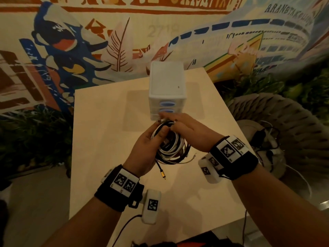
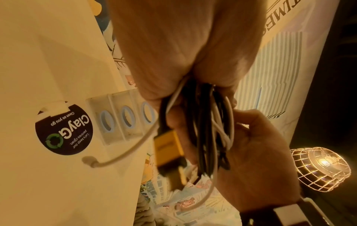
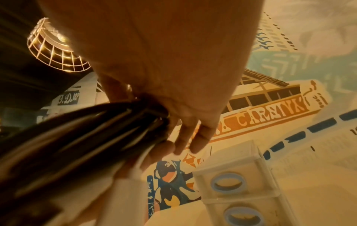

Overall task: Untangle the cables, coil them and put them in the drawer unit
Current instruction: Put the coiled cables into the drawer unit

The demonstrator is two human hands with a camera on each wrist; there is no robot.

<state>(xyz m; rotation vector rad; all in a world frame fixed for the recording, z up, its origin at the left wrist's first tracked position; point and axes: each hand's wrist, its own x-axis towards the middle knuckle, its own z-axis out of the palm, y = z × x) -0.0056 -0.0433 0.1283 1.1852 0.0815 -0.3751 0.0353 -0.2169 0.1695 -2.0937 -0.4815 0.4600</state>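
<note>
A coil of black and white cables (image 1: pixel 170 145) hangs above the pale table (image 1: pixel 106 122), just in front of the white drawer unit (image 1: pixel 167 81) with blue oval handles. My left hand (image 1: pixel 160 134) grips the coil from the left, thumb pressed across the strands. My right hand (image 1: pixel 171 120) holds its top from the right, fingertips near the unit's lower drawers. A gold-tipped plug (image 1: pixel 162 174) dangles below. In the left wrist view the cables (image 2: pixel 208 130) run through my left hand beside a yellow plug (image 2: pixel 168 146). The right wrist view shows the cables (image 3: pixel 86 137) blurred and the drawers (image 3: pixel 231 183) closed.
A woven chair (image 1: pixel 293 125) at the right holds more loose cables (image 1: pixel 267 139). A painted mural wall stands behind the table, with plants at both sides. A round black sticker (image 2: pixel 63 131) lies on the table. A caged lamp (image 2: pixel 320 168) glows overhead.
</note>
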